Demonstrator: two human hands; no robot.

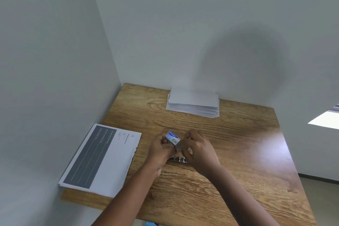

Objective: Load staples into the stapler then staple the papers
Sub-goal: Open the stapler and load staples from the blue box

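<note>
Now | left hand point(160, 147) grips staple box point(172, 138) | right hand point(198, 147) pinches at it

We see a table point(229, 152) of wood or wood-look board, brown with bold dark grain; its right side throws back a soft sheen, so the finish is smooth and semi-glossy. The box point(172, 137) looks like thin printed card with a slight gloss. Below the hands, the stapler point(178, 159) shows bright, polished metal. The sheet point(102, 159) at the left is matt paper, part printed dark grey. The stack point(193, 102) is plain white matt paper. The walls point(55, 51) look smooth, matt painted.
</note>
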